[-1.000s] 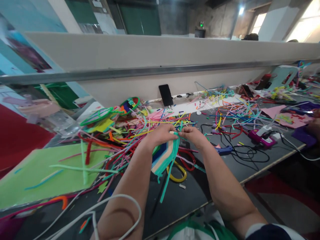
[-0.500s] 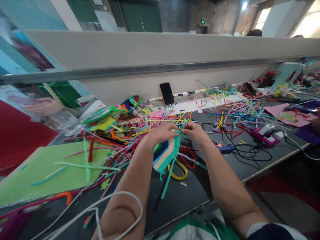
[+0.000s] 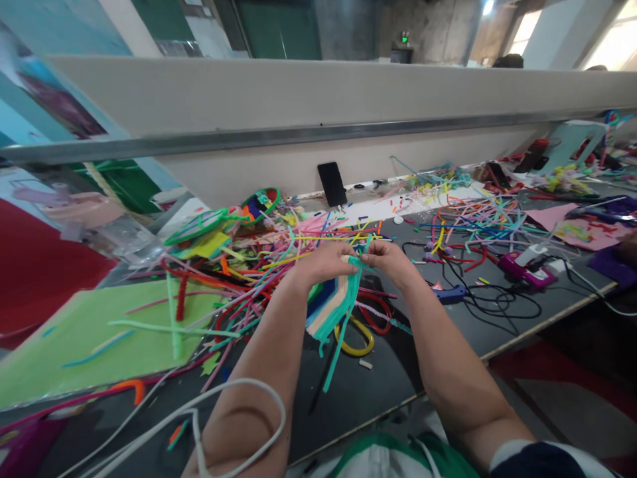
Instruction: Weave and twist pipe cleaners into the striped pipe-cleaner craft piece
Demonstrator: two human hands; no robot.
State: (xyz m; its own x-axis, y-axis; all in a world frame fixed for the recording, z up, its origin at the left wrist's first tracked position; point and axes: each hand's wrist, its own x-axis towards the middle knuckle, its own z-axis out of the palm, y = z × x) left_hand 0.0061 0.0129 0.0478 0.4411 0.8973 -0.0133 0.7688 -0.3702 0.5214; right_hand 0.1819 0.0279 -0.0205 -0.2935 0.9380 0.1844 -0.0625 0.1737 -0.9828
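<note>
While left hand (image 3: 322,263), right hand (image 3: 392,257) pinch top, pipe-cleaner chevron (image 3: 334,307) hangs below fingers (image 3: 373,251).

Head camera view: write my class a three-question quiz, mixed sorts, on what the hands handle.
1. True or false: the black smartphone lies flat on the dark table.
2. The left hand and right hand both pinch: A) the striped teal, cream and blue pipe-cleaner chevron; B) a pair of scissors; C) a paintbrush.
3. What colour is the pipe-cleaner loop on the table below the chevron?
Key: 1 false, it leans upright against the pale partition wall; 2 A; 3 yellow.
</note>
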